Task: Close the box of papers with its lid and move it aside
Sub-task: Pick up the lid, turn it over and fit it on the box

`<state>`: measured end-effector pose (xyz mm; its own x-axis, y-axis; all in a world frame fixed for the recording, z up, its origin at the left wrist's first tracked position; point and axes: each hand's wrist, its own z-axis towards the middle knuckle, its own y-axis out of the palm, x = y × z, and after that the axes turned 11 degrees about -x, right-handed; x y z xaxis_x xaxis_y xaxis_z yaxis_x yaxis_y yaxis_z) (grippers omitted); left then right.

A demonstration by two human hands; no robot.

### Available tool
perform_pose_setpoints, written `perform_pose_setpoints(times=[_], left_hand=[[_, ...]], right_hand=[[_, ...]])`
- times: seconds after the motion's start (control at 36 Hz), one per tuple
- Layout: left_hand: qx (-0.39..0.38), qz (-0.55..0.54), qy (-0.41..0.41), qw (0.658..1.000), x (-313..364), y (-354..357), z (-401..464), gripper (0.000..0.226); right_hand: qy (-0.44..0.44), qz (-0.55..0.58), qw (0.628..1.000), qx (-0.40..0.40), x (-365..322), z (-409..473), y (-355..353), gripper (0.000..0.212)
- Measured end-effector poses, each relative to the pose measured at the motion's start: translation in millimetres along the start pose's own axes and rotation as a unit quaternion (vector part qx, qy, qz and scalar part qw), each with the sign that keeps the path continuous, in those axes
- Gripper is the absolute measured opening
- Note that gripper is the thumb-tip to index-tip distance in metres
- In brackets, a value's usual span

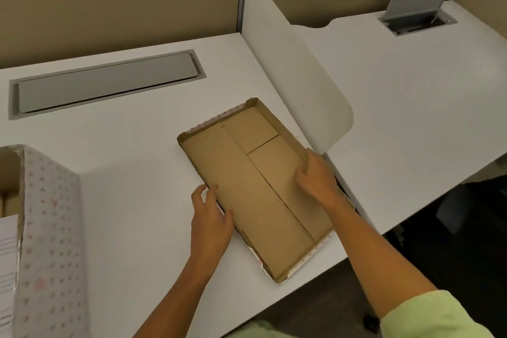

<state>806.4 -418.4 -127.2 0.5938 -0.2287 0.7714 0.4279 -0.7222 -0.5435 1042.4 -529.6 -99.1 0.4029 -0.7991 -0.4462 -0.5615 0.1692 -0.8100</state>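
The cardboard lid (255, 186) lies upside down on the white desk (131, 159), its brown inside facing up and a patterned rim around it. My left hand (211, 214) grips its left long edge, thumb outside and fingers over the rim. My right hand (318, 178) holds the right long edge, fingers curled inside. The box of papers (46, 233) stands at the far left, wrapped in white patterned paper, open on top, with sheets of paper (8, 269) showing inside.
A white curved divider panel (296, 71) stands just right of the lid. A grey cable flap (104, 82) is set in the desk behind. A second desk (411, 90) with an open cable hatch (417, 14) lies to the right. The desk's front edge runs close to the lid.
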Motion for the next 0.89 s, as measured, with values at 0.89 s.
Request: perform_pose_setpoints(times=[0.89], left_hand=[[0.175, -0.001, 0.053, 0.983, 39, -51, -39, 0.036]], right_hand=[[-0.083, 0.217, 0.973, -0.002, 11, -54, -32, 0.041]])
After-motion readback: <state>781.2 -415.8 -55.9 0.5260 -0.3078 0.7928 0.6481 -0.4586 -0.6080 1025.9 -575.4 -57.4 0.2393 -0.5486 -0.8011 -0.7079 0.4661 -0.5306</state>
